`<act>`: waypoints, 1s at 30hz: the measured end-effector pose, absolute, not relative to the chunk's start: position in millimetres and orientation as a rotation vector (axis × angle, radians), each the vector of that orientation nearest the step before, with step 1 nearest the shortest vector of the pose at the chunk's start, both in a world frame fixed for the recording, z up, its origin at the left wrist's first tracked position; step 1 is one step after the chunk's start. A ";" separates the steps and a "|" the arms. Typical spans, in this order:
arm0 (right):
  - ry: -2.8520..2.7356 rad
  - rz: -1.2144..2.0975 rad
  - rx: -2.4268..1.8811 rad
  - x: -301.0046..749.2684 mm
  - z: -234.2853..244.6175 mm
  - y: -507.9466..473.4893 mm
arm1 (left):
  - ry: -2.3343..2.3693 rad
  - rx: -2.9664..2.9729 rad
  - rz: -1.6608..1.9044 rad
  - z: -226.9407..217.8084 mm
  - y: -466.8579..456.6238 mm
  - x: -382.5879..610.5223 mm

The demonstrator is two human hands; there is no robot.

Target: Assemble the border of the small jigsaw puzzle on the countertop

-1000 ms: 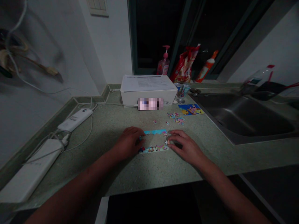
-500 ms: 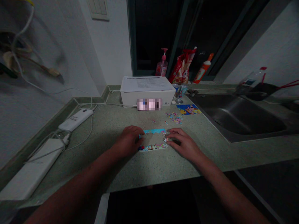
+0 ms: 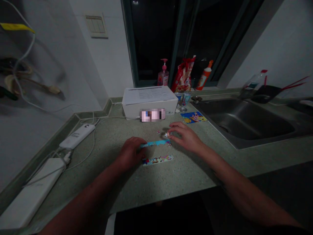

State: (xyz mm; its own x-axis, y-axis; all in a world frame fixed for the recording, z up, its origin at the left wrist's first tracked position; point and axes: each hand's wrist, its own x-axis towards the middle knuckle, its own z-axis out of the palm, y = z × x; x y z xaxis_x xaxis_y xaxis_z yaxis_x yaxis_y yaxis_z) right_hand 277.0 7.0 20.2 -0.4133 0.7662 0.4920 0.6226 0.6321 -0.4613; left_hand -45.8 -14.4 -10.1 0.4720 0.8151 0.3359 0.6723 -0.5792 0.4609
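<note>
On the counter lies a partly joined jigsaw puzzle point(image 3: 158, 160), a blue strip along its top and a many-coloured strip along its bottom, with bare counter between. My left hand point(image 3: 132, 151) is curled around its left side, fingertips and thumb on the edge pieces; the palm hides that side. Just beyond the top right corner, my right hand point(image 3: 184, 137) pinches a small pale puzzle piece point(image 3: 167, 134) between thumb and fingers. One loose puzzle piece point(image 3: 157, 132) lies above the blue strip. My right hand covers the area where a pile of loose pieces lay.
A colourful picture card point(image 3: 194, 117) lies by the steel sink point(image 3: 246, 120). Behind the puzzle stand a white box point(image 3: 150, 98), a blurred-out device point(image 3: 153, 115) and drinks cans point(image 3: 186, 99). Cables and a white power bank point(image 3: 77, 136) are at the left; bottles line the window sill.
My right hand has moved from the puzzle's right side up and away, with a small piece in its fingers. My left hand stays at the left side. The view has shifted slightly.
</note>
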 end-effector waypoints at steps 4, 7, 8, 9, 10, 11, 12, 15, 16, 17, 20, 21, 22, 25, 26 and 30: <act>-2.101 0.337 -1.099 290.8 0.4 -14.2 | 1.241 2.473 0.734 -8.1 -17.9 -43.3; -2.053 0.373 -1.153 301.5 -15.0 -33.7 | 1.235 2.471 0.714 -5.5 -22.6 -39.5; -2.049 0.381 -1.175 303.7 -18.7 -39.7 | 1.236 2.470 0.715 -4.7 -23.9 -38.6; -2.049 0.384 -1.197 305.1 -21.8 -45.3 | 1.233 2.469 0.717 -4.0 -24.9 -38.0; -2.051 0.382 -1.218 305.6 -24.2 -50.5 | 1.229 2.469 0.720 -3.5 -25.5 -37.8; -2.054 0.373 -1.235 305.6 -26.1 -55.2 | 1.225 2.468 0.721 -3.1 -25.8 -37.8; -2.057 0.360 -1.252 304.9 -27.5 -59.5 | 1.224 2.465 0.721 -2.9 -25.6 -38.1; -2.066 0.315 -1.309 301.4 -30.4 -69.5 | 1.223 2.459 0.708 -3.1 -23.8 -39.5; -2.066 0.302 -1.330 300.0 -30.9 -71.7 | 1.223 2.461 0.707 -3.3 -23.2 -40.0; -2.064 0.294 -1.348 298.7 -31.3 -73.4 | 1.220 2.464 0.707 -3.5 -22.6 -40.3; -2.055 0.286 -1.374 296.1 -31.6 -75.5 | 1.204 2.476 0.712 -4.2 -22.1 -40.8; -2.056 0.288 -1.377 295.7 -31.4 -75.5 | 1.200 2.479 0.713 -4.6 -22.1 -40.8; -2.058 0.290 -1.378 295.4 -31.3 -75.3 | 1.196 2.484 0.714 -5.0 -22.2 -40.7; -2.068 0.301 -1.385 295.7 -30.7 -74.9 | 1.184 2.501 0.722 -6.6 -22.5 -40.6; -2.071 0.304 -1.387 295.9 -30.6 -75.0 | 1.183 2.504 0.726 -7.1 -22.6 -40.6; -2.090 0.303 -1.377 296.8 -30.1 -75.1 | 1.183 2.500 0.740 -7.6 -22.7 -40.5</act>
State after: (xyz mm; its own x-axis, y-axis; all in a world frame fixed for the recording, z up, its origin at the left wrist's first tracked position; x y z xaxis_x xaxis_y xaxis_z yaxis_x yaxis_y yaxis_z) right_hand 296.8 -75.1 -30.1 -0.2726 0.8911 0.3629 0.7513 0.4327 -0.4983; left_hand -40.5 -22.7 -7.6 0.5342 0.7787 0.3291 0.6366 -0.6267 0.4495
